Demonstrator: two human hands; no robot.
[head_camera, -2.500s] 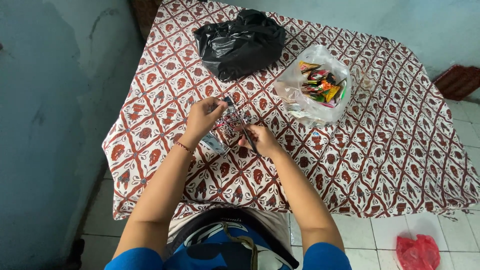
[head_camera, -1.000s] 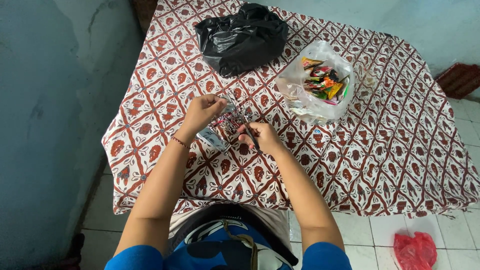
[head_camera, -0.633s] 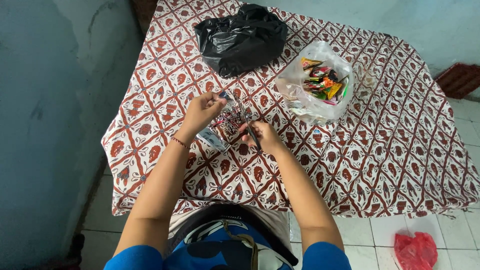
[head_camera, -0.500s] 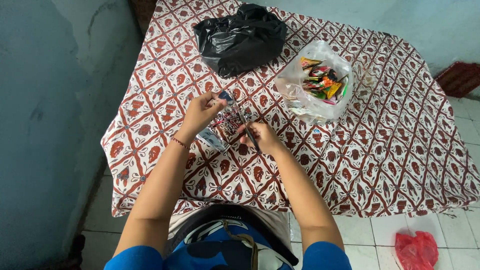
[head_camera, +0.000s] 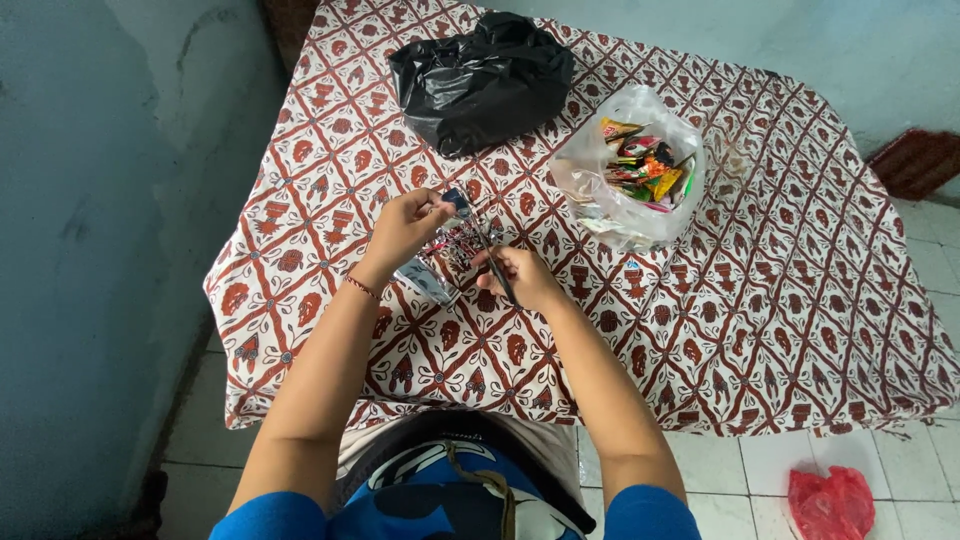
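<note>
Lifted slightly, left hand (head_camera: 405, 225) pinches a small wrapper (head_camera: 457, 200); right hand (head_camera: 520, 277) grips scissors (head_camera: 492, 262), which might nick fingers

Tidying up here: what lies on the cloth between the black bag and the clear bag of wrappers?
Nothing: the head view shows only bare patterned tablecloth between black bag and clear bag.

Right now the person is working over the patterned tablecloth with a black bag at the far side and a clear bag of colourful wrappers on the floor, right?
Not quite. The head view shows the clear bag of colourful wrappers lying on the patterned tablecloth, to the right of the black bag. What lies on the floor is a small red bag. The rest holds.
</note>
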